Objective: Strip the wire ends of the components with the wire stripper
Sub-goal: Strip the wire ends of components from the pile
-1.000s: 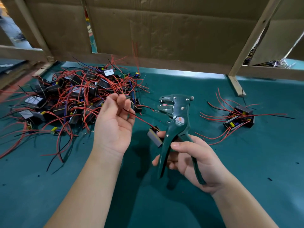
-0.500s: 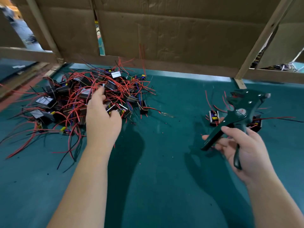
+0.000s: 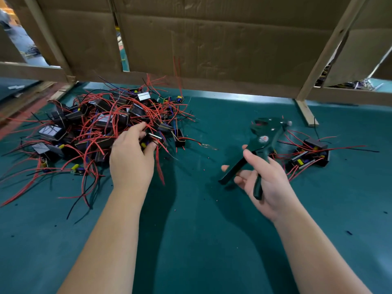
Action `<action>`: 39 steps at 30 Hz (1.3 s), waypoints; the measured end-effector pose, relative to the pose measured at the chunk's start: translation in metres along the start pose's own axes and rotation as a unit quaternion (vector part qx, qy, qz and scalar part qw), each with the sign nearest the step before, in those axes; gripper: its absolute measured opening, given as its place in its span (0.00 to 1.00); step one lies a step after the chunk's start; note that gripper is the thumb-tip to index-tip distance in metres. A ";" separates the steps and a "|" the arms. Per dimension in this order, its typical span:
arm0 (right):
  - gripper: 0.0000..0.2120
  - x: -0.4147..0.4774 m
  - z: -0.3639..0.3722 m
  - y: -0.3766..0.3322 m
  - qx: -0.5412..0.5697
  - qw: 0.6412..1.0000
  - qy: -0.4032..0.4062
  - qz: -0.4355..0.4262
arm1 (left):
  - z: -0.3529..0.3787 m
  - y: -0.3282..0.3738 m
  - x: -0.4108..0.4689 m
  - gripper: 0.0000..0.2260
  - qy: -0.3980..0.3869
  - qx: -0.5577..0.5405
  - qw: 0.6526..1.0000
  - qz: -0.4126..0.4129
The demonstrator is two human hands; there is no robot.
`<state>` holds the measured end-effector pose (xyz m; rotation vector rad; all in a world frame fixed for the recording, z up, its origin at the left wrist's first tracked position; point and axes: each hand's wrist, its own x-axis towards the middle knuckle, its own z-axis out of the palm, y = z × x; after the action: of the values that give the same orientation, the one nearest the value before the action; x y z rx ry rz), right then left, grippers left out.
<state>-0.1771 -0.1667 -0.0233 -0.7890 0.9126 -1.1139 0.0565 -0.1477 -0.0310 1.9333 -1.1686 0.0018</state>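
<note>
I look down on a dark green mat that covers the whole bench. Brown cardboard on a bare wooden frame closes off the back.

On the left of the mat lies the big pile of components: small black boxes, some with pale shiny faces and yellow parts, tangled in long red wires with a few black and blue ones. On the right, well apart from it, is a small group of the same boxes, their red wires fanned out on the mat.

My left hand is at the near right edge of the pile. Its fingers and thumb are curled round one component, a black box with a bright edge and a yellow part, with red wires trailing below the hand.

My right hand holds the stripper above the mat between the two heaps, just beside the small group. It is a dark green tool, its head tilted up and to the right, with its two handles spread apart. One handle lies in the palm; the forefinger crosses the other, the remaining fingers loosely bent beneath. The head is blurred, so I cannot tell how its jaws stand.

A round reddish sticker sits near the pivot; its writing is too smeared to read.
</note>
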 end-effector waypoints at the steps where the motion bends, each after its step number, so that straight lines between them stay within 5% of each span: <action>1: 0.06 0.002 -0.004 -0.002 0.010 1.000 0.029 -0.005 | -0.001 0.002 -0.001 0.19 0.022 -0.020 0.999 0.024; 4: 0.04 0.006 -0.019 -0.012 0.055 0.995 0.073 -0.026 | -0.006 0.008 -0.004 0.17 0.089 -0.060 0.988 0.111; 7: 0.14 0.003 -0.027 -0.018 0.085 0.993 0.065 -0.043 | -0.010 0.015 -0.007 0.13 0.104 -0.039 0.976 0.185; 11: 0.24 -0.002 -0.026 -0.016 0.096 0.994 0.026 -0.047 | -0.010 0.029 -0.017 0.09 0.069 -0.009 0.980 0.185; 15: 0.21 -0.005 -0.022 -0.011 0.086 0.995 -0.010 -0.039 | -0.004 0.030 -0.024 0.09 0.026 0.045 0.984 0.169; 20: 0.18 -0.008 -0.024 -0.008 0.065 0.997 -0.041 -0.030 | 0.001 0.030 -0.023 0.23 -0.106 -0.118 0.961 0.226; 24: 0.25 -0.011 -0.028 -0.009 0.043 0.998 -0.045 -0.022 | 0.002 0.028 -0.027 0.26 -0.212 -0.236 0.937 0.147; 28: 0.22 -0.015 -0.033 -0.010 0.016 0.997 -0.081 -0.013 | 0.005 0.028 -0.025 0.17 -0.274 -0.294 0.912 0.083; 31: 0.22 -0.019 -0.031 -0.011 -0.009 0.993 -0.122 -0.008 | 0.004 0.030 -0.023 0.14 -0.266 -0.323 0.908 0.032; 39: 0.32 -0.024 -0.015 0.001 0.022 0.986 -0.151 0.067 | -0.001 0.038 -0.025 0.11 -0.257 -0.325 0.908 0.066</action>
<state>-0.1941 -0.1440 -0.0256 -0.8224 0.6727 -0.8646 0.0152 -0.1362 -0.0150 1.2786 -1.4042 -0.7721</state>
